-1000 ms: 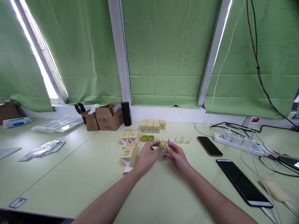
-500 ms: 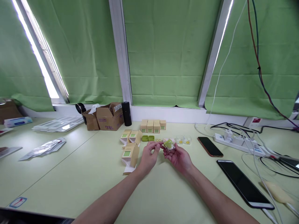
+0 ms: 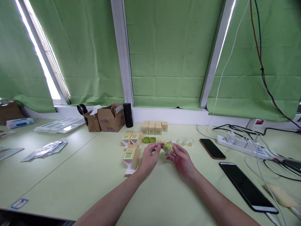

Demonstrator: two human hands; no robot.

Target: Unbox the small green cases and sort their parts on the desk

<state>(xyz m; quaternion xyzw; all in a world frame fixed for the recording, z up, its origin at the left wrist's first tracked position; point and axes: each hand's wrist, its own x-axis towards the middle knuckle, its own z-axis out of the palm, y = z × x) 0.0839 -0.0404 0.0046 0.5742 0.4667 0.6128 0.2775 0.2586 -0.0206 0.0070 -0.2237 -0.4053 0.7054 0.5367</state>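
Note:
A small clear container with a green lid [image 3: 168, 147] is in my hands above the table, slightly tilted, with a yellow spot on its side. My right hand [image 3: 182, 160] grips it from the right between thumb and fingers. From the left, my left hand [image 3: 150, 156] pinches at the lid's edge, its thumb and index finger close together; a pale loop shows at the top. Behind my hands lie two green lids [image 3: 149, 140], small pale pieces [image 3: 160, 141] and two clear cups [image 3: 185, 142] with yellow spots. Open small cartons [image 3: 131, 155] lie left of my left hand.
A row of closed small cartons [image 3: 151, 127] stands at the back. Further left are a black cylinder [image 3: 128, 115], a cardboard box [image 3: 111, 119] and plastic trays [image 3: 61, 125]. Two phones [image 3: 246, 185], a power strip [image 3: 242, 146] and tangled cables lie to the right.
The container has turned in my hands, so its lid sits more upright and the yellow spot faces me. My right fingers have shifted on it. The view has moved slightly.

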